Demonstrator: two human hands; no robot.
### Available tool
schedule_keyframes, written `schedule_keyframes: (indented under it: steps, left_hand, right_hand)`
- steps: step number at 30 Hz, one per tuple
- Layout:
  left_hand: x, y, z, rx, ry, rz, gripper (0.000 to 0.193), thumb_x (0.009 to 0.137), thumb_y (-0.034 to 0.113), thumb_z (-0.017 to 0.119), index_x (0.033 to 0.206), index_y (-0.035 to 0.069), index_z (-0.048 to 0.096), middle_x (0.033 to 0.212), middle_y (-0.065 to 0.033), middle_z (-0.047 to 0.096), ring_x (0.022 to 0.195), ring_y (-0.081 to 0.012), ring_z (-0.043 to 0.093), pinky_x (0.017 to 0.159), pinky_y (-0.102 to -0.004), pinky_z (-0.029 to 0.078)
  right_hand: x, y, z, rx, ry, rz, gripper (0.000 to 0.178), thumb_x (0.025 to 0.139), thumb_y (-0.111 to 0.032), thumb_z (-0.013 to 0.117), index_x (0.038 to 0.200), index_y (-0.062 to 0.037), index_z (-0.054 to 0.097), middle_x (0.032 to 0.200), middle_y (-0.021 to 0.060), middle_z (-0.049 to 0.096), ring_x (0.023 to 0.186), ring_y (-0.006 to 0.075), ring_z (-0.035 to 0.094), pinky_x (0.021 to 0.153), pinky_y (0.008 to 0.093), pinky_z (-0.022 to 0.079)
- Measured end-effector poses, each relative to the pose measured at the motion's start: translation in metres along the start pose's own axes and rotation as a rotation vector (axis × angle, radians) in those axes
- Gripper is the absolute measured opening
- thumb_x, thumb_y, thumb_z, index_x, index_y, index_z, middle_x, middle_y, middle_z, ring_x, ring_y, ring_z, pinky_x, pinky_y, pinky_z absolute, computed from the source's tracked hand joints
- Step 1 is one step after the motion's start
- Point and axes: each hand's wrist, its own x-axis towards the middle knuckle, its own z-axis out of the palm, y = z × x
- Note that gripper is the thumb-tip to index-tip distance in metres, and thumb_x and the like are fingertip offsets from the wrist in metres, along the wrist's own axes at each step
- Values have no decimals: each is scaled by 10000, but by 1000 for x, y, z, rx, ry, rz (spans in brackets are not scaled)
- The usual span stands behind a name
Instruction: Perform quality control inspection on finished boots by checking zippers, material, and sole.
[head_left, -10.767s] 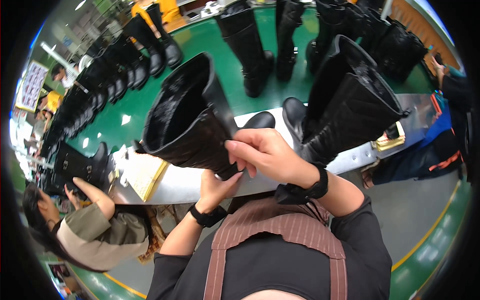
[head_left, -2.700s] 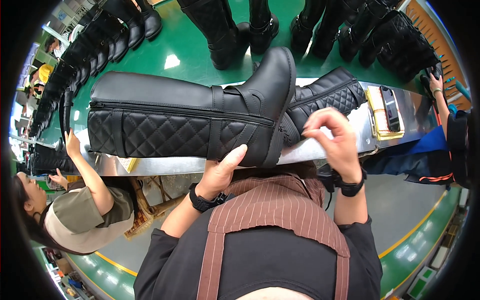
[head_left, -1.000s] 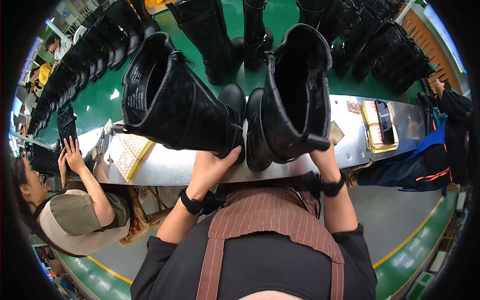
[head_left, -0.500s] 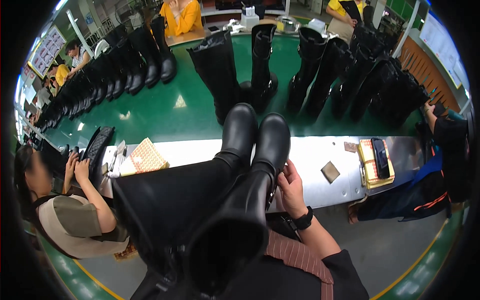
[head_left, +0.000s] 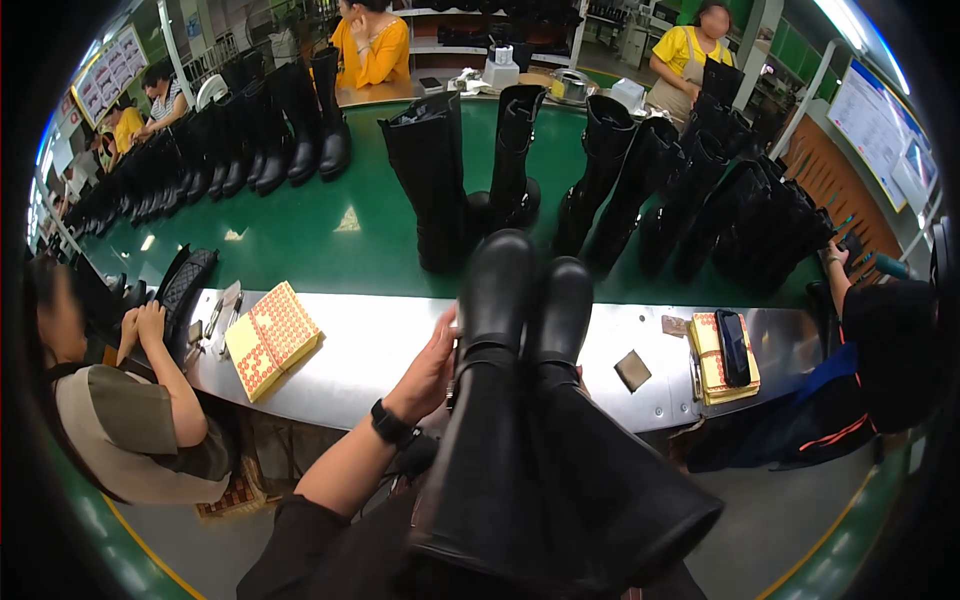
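A pair of tall black boots is held up before me, soles away and toes toward the bench. My left hand (head_left: 430,370) lies along the outer side of the left boot (head_left: 500,290) near its ankle strap, fingers pressed to the leather and partly behind it. The right boot (head_left: 562,320) leans beside it, its wide shaft slanting to the lower right. Only a sliver of my right hand (head_left: 581,376) shows at the right boot's ankle. The rest of that hand is hidden behind the boot.
Black boots (head_left: 425,190) stand on the green table (head_left: 340,240), with long rows at left and right. The metal bench edge (head_left: 385,345) carries yellow patterned pads (head_left: 275,340), a phone (head_left: 733,348) and a small brown square (head_left: 632,370). People sit close on both sides.
The boots have turned, their shafts swinging from lower left to lower right. My left hand has come into sight at the left boot, while my right hand has become mostly hidden.
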Motion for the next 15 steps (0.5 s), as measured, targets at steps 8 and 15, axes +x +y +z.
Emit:
schedule_keyframes:
  steps: [8, 15]
  left_hand:
    - [0, -8, -3, -64, -30, 9, 575, 1008, 424, 428, 1467, 101, 303, 1409, -60, 431, 1236, -171, 476, 1029, -326, 409]
    - [-4, -3, -12, -101, -39, 13, 564, 1009, 413, 427, 1450, 80, 318, 1394, -80, 443, 1223, -185, 489, 1022, -335, 420]
  right_hand:
    - [-15, -9, 15, -400, -90, -288, 796, 924, -301, 629, 1517, -103, 136, 1403, 129, 440, 1229, 220, 493, 1016, 344, 409]
    - [-16, -23, 0, -761, 152, -230, 828, 953, -287, 586, 1539, -172, 13, 1270, 112, 535, 1034, 130, 564, 829, 289, 482]
